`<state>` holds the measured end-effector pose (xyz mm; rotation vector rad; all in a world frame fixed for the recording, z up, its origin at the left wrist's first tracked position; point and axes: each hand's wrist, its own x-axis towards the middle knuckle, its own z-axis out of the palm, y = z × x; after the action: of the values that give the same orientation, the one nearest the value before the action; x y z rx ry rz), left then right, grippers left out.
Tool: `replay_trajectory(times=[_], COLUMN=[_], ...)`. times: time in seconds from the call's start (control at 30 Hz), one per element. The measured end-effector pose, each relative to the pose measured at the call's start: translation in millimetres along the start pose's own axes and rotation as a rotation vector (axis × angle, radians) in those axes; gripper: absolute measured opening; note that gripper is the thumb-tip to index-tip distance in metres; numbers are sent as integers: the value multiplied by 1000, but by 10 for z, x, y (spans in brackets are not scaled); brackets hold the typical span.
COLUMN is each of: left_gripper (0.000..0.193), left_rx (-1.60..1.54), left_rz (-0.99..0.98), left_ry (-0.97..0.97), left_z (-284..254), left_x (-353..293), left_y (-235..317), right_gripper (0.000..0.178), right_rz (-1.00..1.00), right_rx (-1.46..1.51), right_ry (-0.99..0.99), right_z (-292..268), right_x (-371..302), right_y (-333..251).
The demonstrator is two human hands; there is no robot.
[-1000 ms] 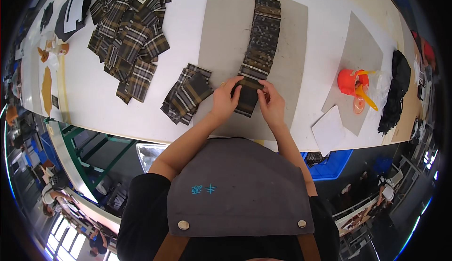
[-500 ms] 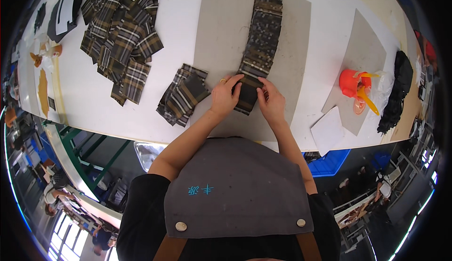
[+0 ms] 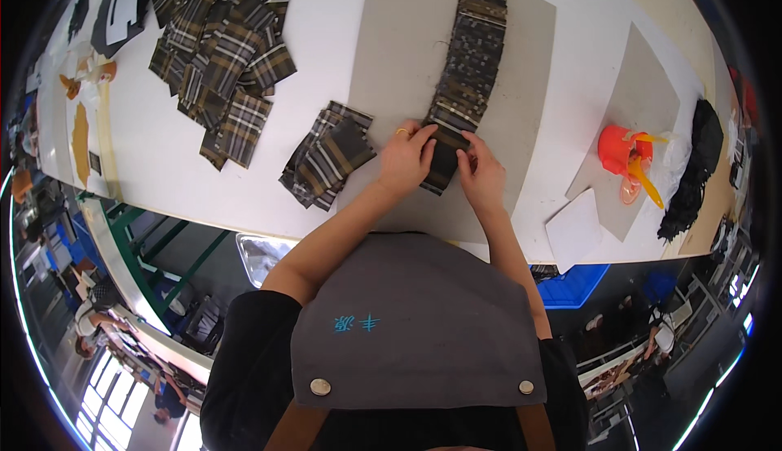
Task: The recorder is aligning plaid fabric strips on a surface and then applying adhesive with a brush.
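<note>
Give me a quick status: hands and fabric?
Left hand and right hand both pressing dark plaid fabric piece at row's near end. Small plaid stack left. Nothing blocking.

Dark plaid fabric piece flat at near end of overlapping row on grey board.

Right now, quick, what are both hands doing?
Left hand: fingers flat, pressing on the dark plaid fabric piece.
Right hand: fingers resting on the same piece's other edge.

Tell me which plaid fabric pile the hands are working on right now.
The long dark row of overlapped pieces on the grey board. Both hands, left hand and right hand, press its near end; the small stack and big heap lie untouched.
</note>
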<state>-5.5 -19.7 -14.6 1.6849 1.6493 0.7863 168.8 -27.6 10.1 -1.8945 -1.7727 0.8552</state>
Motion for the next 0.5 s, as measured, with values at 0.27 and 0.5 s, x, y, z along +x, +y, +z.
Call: replay_trajectory(times=[0.27, 0.5], left_gripper=[55, 72], left_rx=[240, 271], left_rz=[100, -57], left_ry=[153, 83], left_z=[-852, -1290], left_x=[-385, -768], left_y=[-116, -458], right_gripper=[19, 25], right_rz=[57, 481], right_rx=[252, 722], right_ry=[-85, -748], right_z=[-59, 732], right_x=[-43, -28], right_y=[-416, -1048])
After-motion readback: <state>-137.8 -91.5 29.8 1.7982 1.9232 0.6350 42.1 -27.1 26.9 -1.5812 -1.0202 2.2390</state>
